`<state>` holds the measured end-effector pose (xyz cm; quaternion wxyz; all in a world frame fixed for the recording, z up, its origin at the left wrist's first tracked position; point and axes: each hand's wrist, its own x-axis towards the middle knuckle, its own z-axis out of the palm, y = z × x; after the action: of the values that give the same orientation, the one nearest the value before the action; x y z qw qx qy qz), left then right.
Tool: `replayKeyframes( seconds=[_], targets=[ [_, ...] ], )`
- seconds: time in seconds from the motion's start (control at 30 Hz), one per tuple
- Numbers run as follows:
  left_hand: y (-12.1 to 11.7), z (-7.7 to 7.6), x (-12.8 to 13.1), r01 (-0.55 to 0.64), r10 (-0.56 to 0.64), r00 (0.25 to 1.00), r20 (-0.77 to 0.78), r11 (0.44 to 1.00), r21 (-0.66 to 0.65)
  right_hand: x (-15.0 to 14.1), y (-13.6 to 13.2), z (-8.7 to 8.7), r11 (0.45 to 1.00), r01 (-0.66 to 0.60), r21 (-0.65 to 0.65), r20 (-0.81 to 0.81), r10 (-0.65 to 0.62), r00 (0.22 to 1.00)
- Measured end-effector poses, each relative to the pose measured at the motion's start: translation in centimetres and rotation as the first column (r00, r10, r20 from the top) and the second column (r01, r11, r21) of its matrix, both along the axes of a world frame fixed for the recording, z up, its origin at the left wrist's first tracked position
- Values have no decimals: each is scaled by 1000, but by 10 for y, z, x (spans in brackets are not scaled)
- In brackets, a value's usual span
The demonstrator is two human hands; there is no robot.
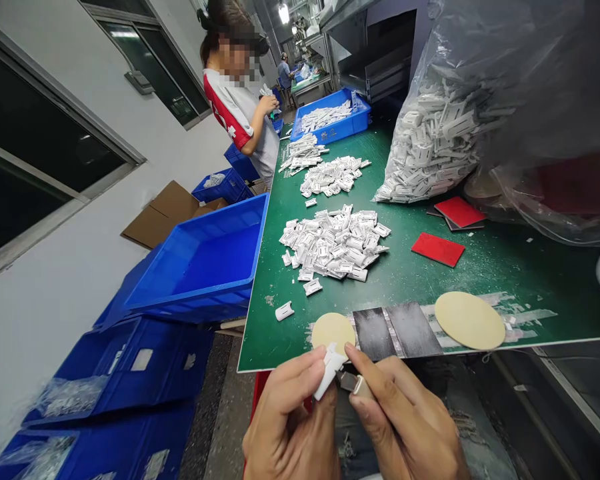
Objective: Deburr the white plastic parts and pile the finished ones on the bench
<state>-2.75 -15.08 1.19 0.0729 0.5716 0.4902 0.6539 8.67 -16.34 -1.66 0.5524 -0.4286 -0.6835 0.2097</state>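
Both hands (295, 420) raised, pinching white plastic piece (329, 373)

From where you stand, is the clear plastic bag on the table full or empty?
Full: the clear plastic bag bulges with white plastic parts.

Left hand (290, 427) and right hand (405, 420) can pass over flat tan disc (333, 332) and dark strips (397, 330) at bench edge (275, 350). White parts pile (330, 243) blocks forward; plastic bag (430, 140) walls off right.

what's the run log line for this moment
left hand: holds white plastic part | right hand: pinches grey metal tab beside it | nearest: round tan pad on green bench mat | also: pile of white plastic parts
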Motion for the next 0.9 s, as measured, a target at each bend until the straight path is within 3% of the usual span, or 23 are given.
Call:
replayKeyframes(
  seconds=[0.33, 0.6, 0.7, 0.8, 0.9],
  targets=[
    [1, 0, 1, -7, 7, 1000, -11, 1000, 9, -2, 2, 1, 997, 56, 48, 3, -57, 998],
    [-6, 6, 3, -49, 49, 999, -9, 999, 2, 6, 10, 0, 982, 153, -108, -46, -159, 986],
    [-5, 9, -1, 10, -10, 1000, -13, 1000, -9, 9, 10, 6, 979, 95, -179, -113, -117, 987],
    [-1, 14, -5, 148, -146, 989, 24, 979, -137, 13, 9, 17, 974, -42, -222, -276, -21, 961],
    [0, 19, -4, 344, -274, 933, 233, 869, -356, 16, 11, 28, 954, -207, -215, -418, 102, 903]
  ],
)
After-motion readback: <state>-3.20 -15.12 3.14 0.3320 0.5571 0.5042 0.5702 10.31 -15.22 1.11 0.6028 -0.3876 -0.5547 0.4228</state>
